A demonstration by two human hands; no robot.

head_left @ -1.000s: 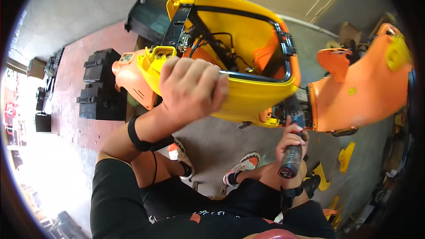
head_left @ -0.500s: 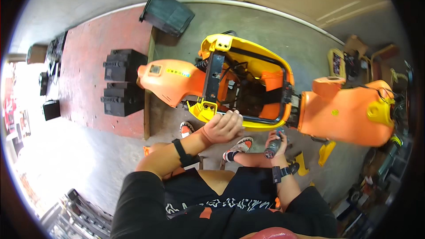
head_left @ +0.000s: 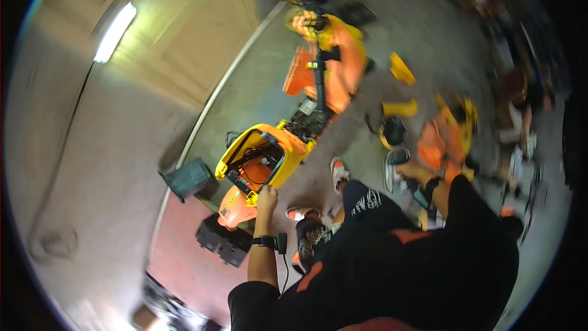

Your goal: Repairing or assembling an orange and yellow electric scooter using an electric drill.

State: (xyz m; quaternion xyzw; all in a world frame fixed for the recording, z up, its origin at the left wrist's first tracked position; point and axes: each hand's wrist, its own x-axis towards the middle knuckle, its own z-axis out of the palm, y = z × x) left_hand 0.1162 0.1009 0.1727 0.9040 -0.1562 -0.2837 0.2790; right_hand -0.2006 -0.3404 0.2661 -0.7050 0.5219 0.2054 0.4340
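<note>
An orange-and-yellow scooter (head_left: 288, 175) with an open middle lies across the floor in front of me. My left hand (head_left: 267, 198) is at the near yellow corner of that opening, its fingers curled on the rim. Black frame tube and loose cables (head_left: 248, 162) show inside. Out to the right, my right hand (head_left: 409, 170) is low and blurred by motion. Its fingers are at a dark and pale object (head_left: 397, 159) whose kind I cannot make out. Orange and yellow body panels (head_left: 442, 138) lie on the floor beyond that hand.
Two loose yellow pieces (head_left: 399, 108) and a dark rounded part (head_left: 392, 130) lie right of the scooter. A dark bin (head_left: 188, 179) stands by the wall. Black cases (head_left: 223, 239) sit on a reddish surface (head_left: 190, 266). Cluttered shelving (head_left: 520, 86) lines the right side.
The view has swung right, bringing the scooter's far handlebar end and the panels into sight. My right arm has reached out to the right; my left hand stays at the scooter's rim.
</note>
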